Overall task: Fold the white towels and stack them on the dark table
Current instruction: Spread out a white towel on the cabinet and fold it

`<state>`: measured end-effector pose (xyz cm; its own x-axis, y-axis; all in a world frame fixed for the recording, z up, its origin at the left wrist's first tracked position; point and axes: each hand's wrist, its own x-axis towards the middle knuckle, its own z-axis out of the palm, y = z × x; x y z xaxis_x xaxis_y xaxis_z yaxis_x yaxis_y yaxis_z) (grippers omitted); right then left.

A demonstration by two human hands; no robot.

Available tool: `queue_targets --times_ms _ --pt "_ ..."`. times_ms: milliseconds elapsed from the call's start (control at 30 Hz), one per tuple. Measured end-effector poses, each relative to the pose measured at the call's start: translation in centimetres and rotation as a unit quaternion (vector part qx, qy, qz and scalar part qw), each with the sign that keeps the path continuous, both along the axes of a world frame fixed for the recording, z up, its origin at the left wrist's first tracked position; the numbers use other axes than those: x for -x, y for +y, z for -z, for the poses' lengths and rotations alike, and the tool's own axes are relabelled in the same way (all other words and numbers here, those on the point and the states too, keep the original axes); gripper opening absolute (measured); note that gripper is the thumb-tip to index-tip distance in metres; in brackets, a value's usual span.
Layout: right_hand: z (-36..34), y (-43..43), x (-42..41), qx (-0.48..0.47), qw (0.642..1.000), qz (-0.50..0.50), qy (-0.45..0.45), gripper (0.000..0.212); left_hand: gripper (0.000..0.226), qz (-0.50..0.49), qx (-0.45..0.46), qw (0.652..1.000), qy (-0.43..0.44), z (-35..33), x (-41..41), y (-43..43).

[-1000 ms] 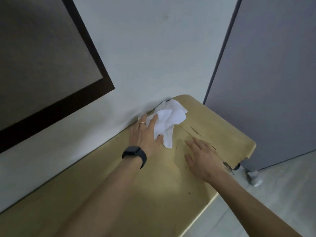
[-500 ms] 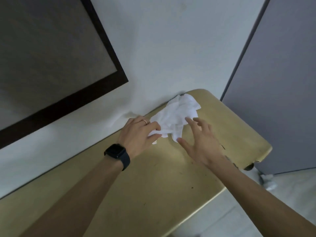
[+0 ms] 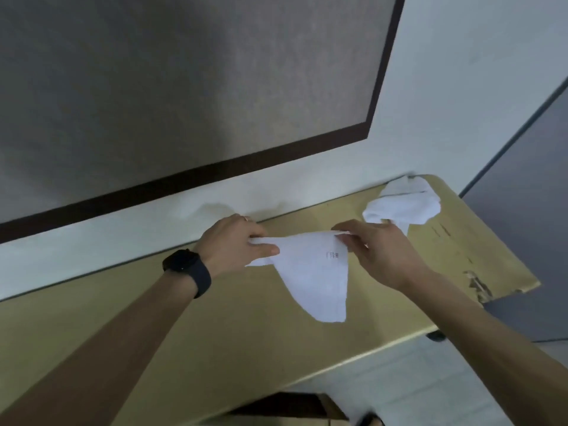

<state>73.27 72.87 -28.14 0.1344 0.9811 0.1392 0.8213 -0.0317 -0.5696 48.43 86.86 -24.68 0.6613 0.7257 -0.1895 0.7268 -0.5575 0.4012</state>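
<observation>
A long yellow-brown wooden bench point(image 3: 215, 333) stands against a plain white wall point(image 3: 461, 72). Its top is smooth, but its right end is chipped and scratched. On the wall above it hangs a big grey panel point(image 3: 184, 87) with a dark brown frame point(image 3: 261, 155). A flat grey board point(image 3: 528, 210) stands to the right of the bench. The pale floor point(image 3: 430, 379) shows below the front edge.

The left hand point(image 3: 233, 244) and the right hand point(image 3: 381, 250) hold up a small white cloth towel point(image 3: 313, 278) over the middle of the bench, nearer the back edge. The left hand's thumb and fingers are curled and pinch the towel's left corner. The right hand's thumb and fingers pinch its right corner. The top edge is pulled almost straight between the two hands. The rest hangs down and gets thinner, to a round tip that points at the front edge. I cannot tell if the tip touches the bench. A tiny grey print point(image 3: 333, 256) sits near the right corner. A black watch point(image 3: 187, 269) is on the left wrist.

A second white towel point(image 3: 399, 204) lies crumpled at the back right corner of the bench, close to the wall and beyond the right hand.
</observation>
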Motion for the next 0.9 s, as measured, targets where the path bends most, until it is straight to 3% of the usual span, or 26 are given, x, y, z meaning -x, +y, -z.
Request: queue_targets --times_ms 200,333,433,567,767,900 --pt "-2.9 1.3 5.5 0.016 0.999 -0.014 -0.046 0.016 0.032 -0.034 -0.011 0.999 0.003 -0.5 9.4 -0.2" --pt "-3.5 3.4 7.9 -0.074 0.994 0.001 -0.079 0.015 0.024 -0.101 -0.049 0.993 -0.032 -1.0 13.5 1.0" --pt "-3.5 4.6 8.4 -0.115 0.989 0.024 -0.091 0.015 0.019 -0.145 -0.092 0.980 -0.104 -1.3 15.5 1.4" --pt "-2.7 3.9 8.8 -0.155 0.983 0.028 -0.092 0.016 0.018 -0.146 -0.167 0.964 -0.145 -0.5 17.0 0.2" --pt "2.6 -1.5 10.0 -0.100 0.991 -0.013 -0.092 0.017 0.020 -0.078 -0.239 0.961 -0.115 4.8 19.7 -5.2" --pt "7.8 -6.3 11.4 -0.003 0.997 -0.039 -0.061 0.014 0.031 -0.077 -0.129 0.988 -0.038 9.6 21.3 -10.7"
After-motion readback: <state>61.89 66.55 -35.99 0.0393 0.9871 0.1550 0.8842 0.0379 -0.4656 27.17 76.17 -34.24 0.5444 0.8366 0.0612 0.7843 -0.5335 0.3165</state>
